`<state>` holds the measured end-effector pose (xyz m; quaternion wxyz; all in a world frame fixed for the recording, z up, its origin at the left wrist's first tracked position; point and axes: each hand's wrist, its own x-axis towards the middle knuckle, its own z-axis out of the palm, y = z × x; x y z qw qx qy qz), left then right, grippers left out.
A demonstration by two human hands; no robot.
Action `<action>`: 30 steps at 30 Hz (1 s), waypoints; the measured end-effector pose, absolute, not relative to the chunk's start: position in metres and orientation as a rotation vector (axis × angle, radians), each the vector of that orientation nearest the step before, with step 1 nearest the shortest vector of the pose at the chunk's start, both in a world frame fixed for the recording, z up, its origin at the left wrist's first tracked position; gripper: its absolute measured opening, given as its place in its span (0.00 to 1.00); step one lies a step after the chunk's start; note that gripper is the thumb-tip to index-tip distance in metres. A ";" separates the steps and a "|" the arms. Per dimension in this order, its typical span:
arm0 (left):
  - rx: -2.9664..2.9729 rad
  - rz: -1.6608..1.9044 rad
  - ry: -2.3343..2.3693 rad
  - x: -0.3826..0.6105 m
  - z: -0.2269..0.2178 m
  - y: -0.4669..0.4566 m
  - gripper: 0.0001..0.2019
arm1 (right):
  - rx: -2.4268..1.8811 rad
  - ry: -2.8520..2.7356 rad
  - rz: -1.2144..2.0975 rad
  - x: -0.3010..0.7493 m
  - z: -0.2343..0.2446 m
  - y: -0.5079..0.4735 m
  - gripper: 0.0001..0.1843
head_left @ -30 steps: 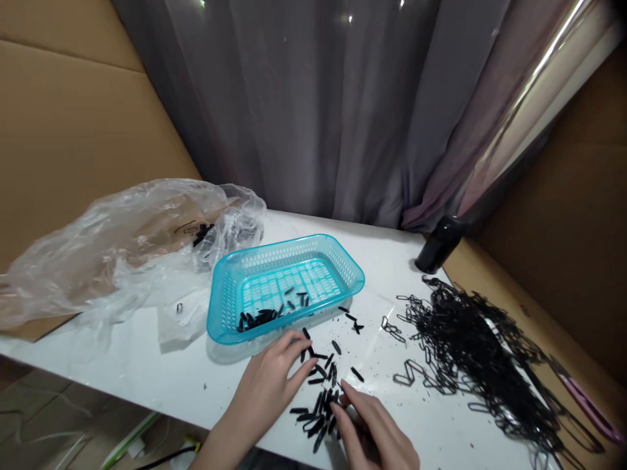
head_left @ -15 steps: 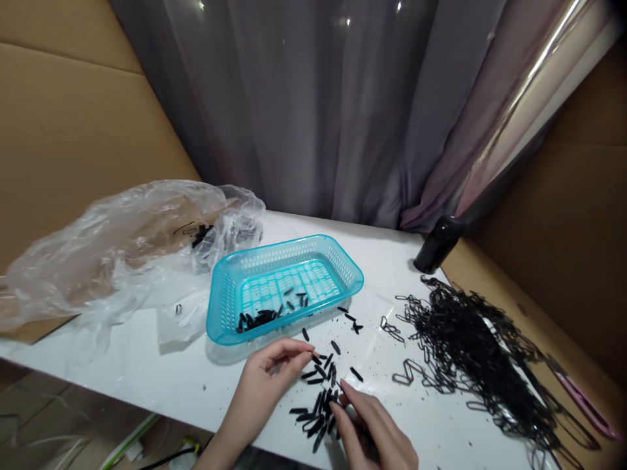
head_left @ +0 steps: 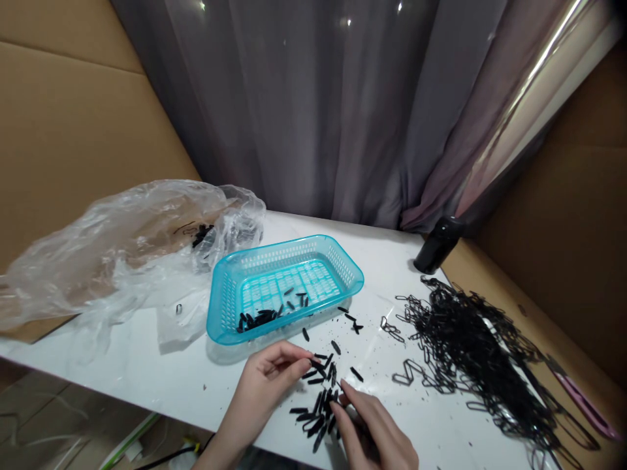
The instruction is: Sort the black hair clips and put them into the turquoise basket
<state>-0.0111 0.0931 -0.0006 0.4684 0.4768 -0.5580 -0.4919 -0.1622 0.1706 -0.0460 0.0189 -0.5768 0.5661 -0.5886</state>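
My left hand (head_left: 269, 378) pinches a slim black piece (head_left: 316, 363) between thumb and forefinger, just above the table. My right hand (head_left: 375, 424) is curled at the edge of a pile of small black elongated pieces (head_left: 313, 414). Its thumb and forefinger are drawn close together among them; what they grip, if anything, is too small to make out. Behind my hands stands a blue plastic basket (head_left: 284, 320) with perforated walls. More black pieces (head_left: 259, 318) lie in its near left corner, and a few are scattered across its floor.
A tangled heap of black wire-like loops (head_left: 470, 346) covers the table's right side, beside a pink-handled cutter (head_left: 588, 405). A black bottle-like container (head_left: 437, 245) stands behind it. Crumpled clear plastic bags (head_left: 142, 254) lie left. Grey curtains (head_left: 294, 117) hang behind; cardboard panels (head_left: 63, 130) flank the table.
My left fingertips have dipped slightly towards the loose pieces, with a black piece between them. My right hand has stayed almost still.
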 end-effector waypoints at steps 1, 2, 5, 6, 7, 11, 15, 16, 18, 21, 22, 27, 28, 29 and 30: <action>1.145 -1.097 -1.417 -0.009 -0.001 0.093 0.10 | -1.806 1.761 -1.828 -0.163 -0.046 0.170 0.09; 1.115 -0.936 -1.474 -0.006 0.000 0.092 0.08 | -1.828 1.762 -1.828 -0.165 -0.046 0.169 0.08; 1.033 -0.248 -1.616 0.007 0.006 0.086 0.02 | -1.951 1.733 -1.822 -0.169 -0.045 0.168 0.09; 1.041 -0.044 -1.635 0.012 0.009 0.084 0.05 | -1.966 1.722 -1.829 -0.169 -0.045 0.167 0.09; 1.075 0.099 -1.645 0.016 0.011 0.082 0.06 | -1.954 1.718 -1.843 -0.169 -0.046 0.167 0.09; 1.201 0.135 -1.732 0.025 0.016 0.082 0.06 | -1.784 1.769 -1.877 -0.165 -0.045 0.169 0.06; 1.066 -0.174 -2.028 0.023 0.008 0.087 0.04 | -1.908 1.731 -1.833 -0.167 -0.042 0.168 0.07; 1.071 -0.258 -2.102 0.022 0.005 0.087 0.04 | -1.958 1.709 -1.818 -0.169 -0.041 0.168 0.08; 1.159 -0.391 -2.206 0.020 0.001 0.087 0.05 | -2.021 1.679 -1.794 -0.172 -0.040 0.167 0.09; 1.342 -0.560 -2.261 0.019 -0.004 0.084 0.06 | -1.973 1.702 -1.807 -0.173 -0.041 0.168 0.08; 1.375 -0.621 -2.269 0.018 -0.005 0.083 0.06 | -1.961 1.706 -1.807 -0.173 -0.042 0.168 0.08; 1.411 -0.795 -2.212 0.015 -0.009 0.081 0.11 | -2.032 1.691 -1.766 -0.173 -0.043 0.168 0.10; 1.406 -0.818 -2.186 0.015 -0.009 0.081 0.11 | -2.037 1.691 -1.772 -0.174 -0.043 0.168 0.10; 1.396 -0.843 -2.159 0.015 -0.009 0.081 0.11 | -2.035 1.691 -1.779 -0.174 -0.043 0.168 0.10; 1.382 -0.868 -2.133 0.015 -0.009 0.081 0.12 | -2.031 1.689 -1.783 -0.175 -0.043 0.168 0.10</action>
